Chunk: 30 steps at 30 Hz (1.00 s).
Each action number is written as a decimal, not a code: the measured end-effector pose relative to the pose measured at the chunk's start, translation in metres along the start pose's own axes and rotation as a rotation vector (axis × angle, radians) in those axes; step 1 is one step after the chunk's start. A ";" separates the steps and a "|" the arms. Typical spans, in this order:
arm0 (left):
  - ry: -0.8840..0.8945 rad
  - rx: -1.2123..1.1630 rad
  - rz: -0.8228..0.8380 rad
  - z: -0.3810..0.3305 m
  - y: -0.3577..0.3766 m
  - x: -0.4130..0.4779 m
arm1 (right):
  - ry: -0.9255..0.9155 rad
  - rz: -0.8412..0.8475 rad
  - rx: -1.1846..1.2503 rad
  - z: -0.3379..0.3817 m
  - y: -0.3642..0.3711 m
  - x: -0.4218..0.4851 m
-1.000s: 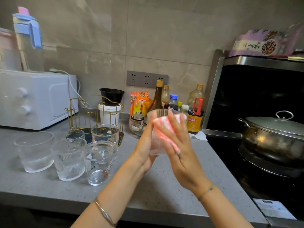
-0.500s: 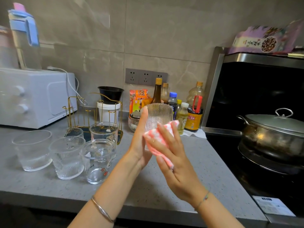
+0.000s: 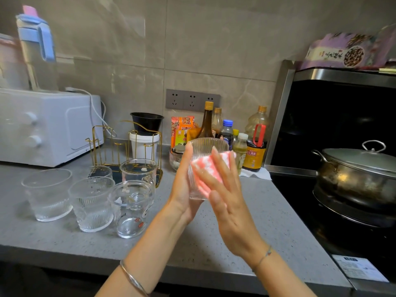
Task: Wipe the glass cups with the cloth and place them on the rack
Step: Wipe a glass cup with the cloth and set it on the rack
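My left hand [image 3: 183, 189] holds a ribbed glass cup [image 3: 206, 147] upright above the counter, fingers behind it. My right hand [image 3: 225, 189] presses a pink-and-white cloth [image 3: 204, 169] flat against the near side of that cup. Several other glass cups stand on the grey counter at the left: a smooth one [image 3: 48, 195], a ribbed one [image 3: 92, 203], a clear one with small prints [image 3: 130, 209]. Two more [image 3: 138, 170] stand by the gold wire rack [image 3: 107, 142], behind them near the wall.
A white microwave [image 3: 47, 127] sits at the back left. Sauce bottles [image 3: 256, 146], snack bags and a white tub with a black bowl [image 3: 145, 133] line the wall. At the right is a black stove with a lidded steel pot [image 3: 360, 174]. The counter edge [image 3: 192, 269] runs across the front.
The cloth under my right hand has slid up and down over the cup's side, now covering its lower half. My left hand keeps its hold on the cup.
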<state>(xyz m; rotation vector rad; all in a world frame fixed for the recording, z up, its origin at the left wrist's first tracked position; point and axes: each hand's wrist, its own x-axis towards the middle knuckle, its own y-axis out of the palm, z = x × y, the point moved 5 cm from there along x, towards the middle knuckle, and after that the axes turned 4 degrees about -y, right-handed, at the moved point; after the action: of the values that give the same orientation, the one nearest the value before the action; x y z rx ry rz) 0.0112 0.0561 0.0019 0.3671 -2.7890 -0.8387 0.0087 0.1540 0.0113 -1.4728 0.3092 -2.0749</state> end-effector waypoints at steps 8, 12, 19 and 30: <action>-0.002 0.033 0.009 0.003 0.004 -0.009 | 0.066 -0.076 0.032 -0.003 -0.013 0.019; 0.014 0.064 0.018 0.006 0.007 -0.013 | 0.103 -0.119 0.031 -0.009 -0.022 0.032; 0.015 0.019 -0.007 -0.006 0.000 -0.010 | -0.006 -0.030 0.044 0.006 0.006 -0.005; -0.005 0.002 0.053 -0.003 0.003 -0.014 | 0.060 -0.102 0.056 0.005 -0.012 0.022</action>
<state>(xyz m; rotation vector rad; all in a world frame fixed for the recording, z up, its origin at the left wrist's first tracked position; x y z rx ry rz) 0.0253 0.0607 0.0043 0.2911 -2.7911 -0.8254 0.0047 0.1520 0.0367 -1.4222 0.2007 -2.1932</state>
